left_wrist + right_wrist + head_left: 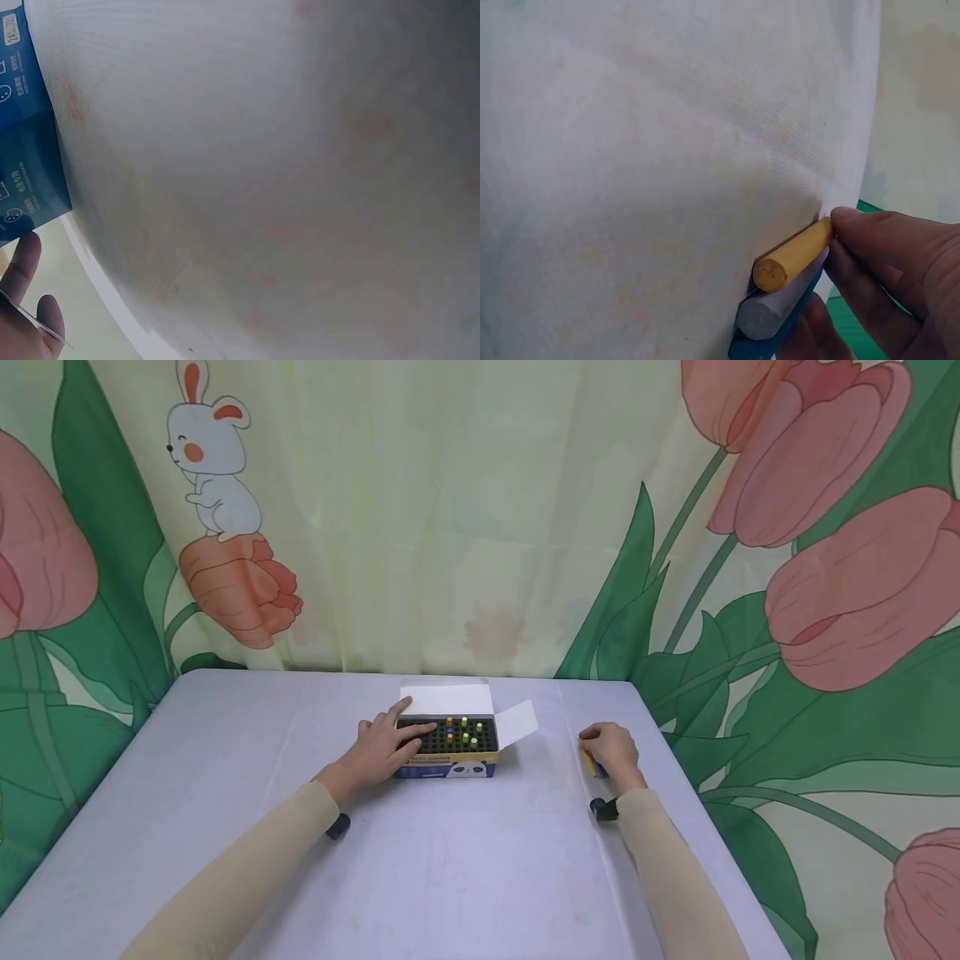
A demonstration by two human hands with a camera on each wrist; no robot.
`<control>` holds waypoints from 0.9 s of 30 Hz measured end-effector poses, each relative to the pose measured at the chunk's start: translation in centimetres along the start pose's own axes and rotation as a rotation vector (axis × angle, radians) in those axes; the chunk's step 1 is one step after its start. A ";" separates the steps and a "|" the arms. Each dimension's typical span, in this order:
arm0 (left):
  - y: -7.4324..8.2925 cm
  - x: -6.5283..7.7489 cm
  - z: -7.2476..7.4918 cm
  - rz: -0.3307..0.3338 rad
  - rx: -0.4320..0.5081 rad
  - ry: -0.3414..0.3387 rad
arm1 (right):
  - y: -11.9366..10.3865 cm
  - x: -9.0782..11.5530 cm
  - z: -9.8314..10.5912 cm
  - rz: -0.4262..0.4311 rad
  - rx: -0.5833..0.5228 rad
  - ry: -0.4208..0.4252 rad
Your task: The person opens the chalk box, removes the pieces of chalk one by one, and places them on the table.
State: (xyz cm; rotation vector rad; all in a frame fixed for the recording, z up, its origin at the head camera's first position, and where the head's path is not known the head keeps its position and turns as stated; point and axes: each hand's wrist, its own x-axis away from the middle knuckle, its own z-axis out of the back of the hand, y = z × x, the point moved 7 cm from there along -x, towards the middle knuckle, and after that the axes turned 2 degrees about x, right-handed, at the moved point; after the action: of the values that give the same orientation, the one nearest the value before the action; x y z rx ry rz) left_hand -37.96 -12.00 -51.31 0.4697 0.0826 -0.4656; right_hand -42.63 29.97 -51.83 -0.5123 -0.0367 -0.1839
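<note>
On the table, an open cardboard box [431,770] with a panda on its blue and yellow front holds a dark insert full of holes. Several orange, yellow and pale chalk sticks [465,738] stand upright in it. My left hand [367,753] rests over the box's left end with fingers spread; the left wrist view shows the box's blue side [34,161]. Off to the right, my right hand [613,753] pinches the end of a yellow chalk stick [791,259] between thumb and finger. Against it lie a pale purple stick [769,311] and a blue one [757,349].
The box's white lid [447,699] stands raised behind it, and a white side flap [517,723] sticks out right. A white cloth [480,877] covers the table. A printed curtain [450,527] hangs along the back edge.
</note>
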 end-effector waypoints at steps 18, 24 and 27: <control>0.1 -0.5 0.4 -0.005 -0.032 -0.021 | -1.7 -0.4 1.1 -0.001 -0.025 0.005; -0.1 -0.3 0.0 0.006 -0.025 -0.027 | -5.9 0.1 3.8 0.111 -0.148 0.154; -0.2 -0.2 -0.1 0.009 -0.017 -0.028 | -8.5 0.7 5.0 0.177 -0.193 0.204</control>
State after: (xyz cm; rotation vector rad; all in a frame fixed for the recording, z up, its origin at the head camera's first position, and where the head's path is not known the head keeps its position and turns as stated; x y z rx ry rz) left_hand -38.23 -12.01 -51.45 0.4469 0.0570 -0.4623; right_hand -43.44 25.07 -43.27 -0.6835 0.2264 -0.0653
